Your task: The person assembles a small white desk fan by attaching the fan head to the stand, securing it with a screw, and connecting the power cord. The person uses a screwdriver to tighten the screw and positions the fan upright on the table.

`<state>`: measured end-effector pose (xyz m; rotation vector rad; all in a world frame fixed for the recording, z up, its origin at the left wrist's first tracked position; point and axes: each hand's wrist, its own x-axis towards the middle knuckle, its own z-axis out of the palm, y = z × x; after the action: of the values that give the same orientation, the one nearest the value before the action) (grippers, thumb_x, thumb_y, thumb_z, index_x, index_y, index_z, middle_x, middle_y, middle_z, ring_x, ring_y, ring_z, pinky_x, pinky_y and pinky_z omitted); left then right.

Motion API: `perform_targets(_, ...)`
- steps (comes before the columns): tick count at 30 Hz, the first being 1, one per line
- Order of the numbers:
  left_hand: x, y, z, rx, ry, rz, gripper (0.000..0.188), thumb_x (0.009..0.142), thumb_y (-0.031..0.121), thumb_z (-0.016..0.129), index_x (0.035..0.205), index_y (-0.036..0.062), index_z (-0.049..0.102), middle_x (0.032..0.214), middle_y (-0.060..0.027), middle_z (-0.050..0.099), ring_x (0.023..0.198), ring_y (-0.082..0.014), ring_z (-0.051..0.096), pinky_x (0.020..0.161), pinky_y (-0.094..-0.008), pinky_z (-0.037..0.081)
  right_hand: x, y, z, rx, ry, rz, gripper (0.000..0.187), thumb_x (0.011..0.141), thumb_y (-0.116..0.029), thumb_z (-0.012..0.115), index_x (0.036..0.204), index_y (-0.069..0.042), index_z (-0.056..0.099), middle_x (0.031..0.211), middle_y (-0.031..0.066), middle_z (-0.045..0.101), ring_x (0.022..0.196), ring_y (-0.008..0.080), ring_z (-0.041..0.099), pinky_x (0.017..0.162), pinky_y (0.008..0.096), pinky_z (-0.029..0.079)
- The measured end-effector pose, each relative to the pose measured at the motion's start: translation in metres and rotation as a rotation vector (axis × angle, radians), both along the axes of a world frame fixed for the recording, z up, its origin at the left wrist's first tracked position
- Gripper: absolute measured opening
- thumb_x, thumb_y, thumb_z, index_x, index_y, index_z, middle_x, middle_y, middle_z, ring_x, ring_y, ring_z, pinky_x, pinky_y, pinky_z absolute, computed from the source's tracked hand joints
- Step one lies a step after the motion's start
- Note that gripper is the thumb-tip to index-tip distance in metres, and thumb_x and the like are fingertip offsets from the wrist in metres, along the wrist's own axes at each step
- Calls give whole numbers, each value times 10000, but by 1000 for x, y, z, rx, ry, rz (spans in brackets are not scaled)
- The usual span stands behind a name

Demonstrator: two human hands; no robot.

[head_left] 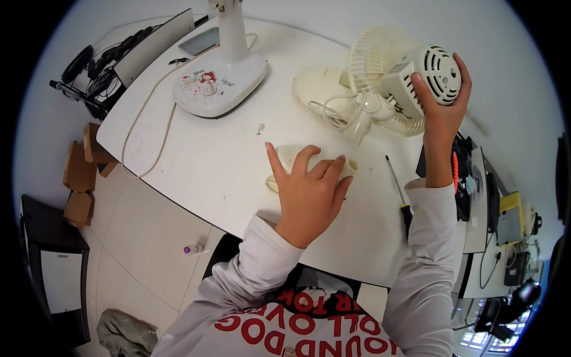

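Observation:
My left hand (309, 202) reaches over a cream plastic part (286, 156) that has a round open end at its right. The fingers curve down onto this part and hide most of it. My right hand (443, 110) grips the motor housing (410, 65) of a cream electric fan, with thumb and fingers around its slotted round back. The fan's grille (380, 44) faces away toward the wall. A white cord (336, 119) loops beside the fan's neck joint (361, 125). Behind the cord lies a flat cream base piece (306, 89).
A white fan stand (235, 83) with knobs stands at the far left of the table (202, 166), its cord hanging over the edge. A screwdriver (405, 213) lies beside my right forearm. Cardboard boxes (80, 169) and a small purple-capped bottle (193, 249) are on the floor.

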<state>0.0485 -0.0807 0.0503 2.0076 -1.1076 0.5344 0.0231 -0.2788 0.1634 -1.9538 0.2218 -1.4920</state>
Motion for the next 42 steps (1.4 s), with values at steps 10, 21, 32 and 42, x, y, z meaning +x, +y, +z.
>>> perform_targets(10,0,-7,-5,-71,-27,64,245,711,223,708,914,94,660,786,48,620,973,-188,511,989,-680,119,-28,29,-7,-10,-46,10,804,628,-38,792,1300,-39,349,1184,153,480,1053,220,548,872,302,500)
perform_targets(21,-3,-11,-13,-72,-78,112,314,716,217,702,988,97,603,830,29,585,964,-180,511,993,-627,131,-48,43,-19,-176,-151,-81,853,618,-55,806,1315,-21,314,1255,147,401,1129,248,490,927,327,476)
perform_targets(32,-10,-13,-18,0,-153,144,337,700,223,715,994,97,608,794,25,591,958,-182,526,983,-596,177,-84,56,-47,-401,-131,-204,931,566,-6,823,1315,-54,271,1275,118,353,1174,261,441,935,361,500)
perform_targets(42,-13,-9,-13,44,-97,119,372,672,194,740,1004,98,603,960,-16,594,1036,-207,502,1000,-568,181,-90,60,-71,-278,-141,-279,899,596,-24,819,1312,-58,277,1280,113,331,1190,247,410,989,350,447)
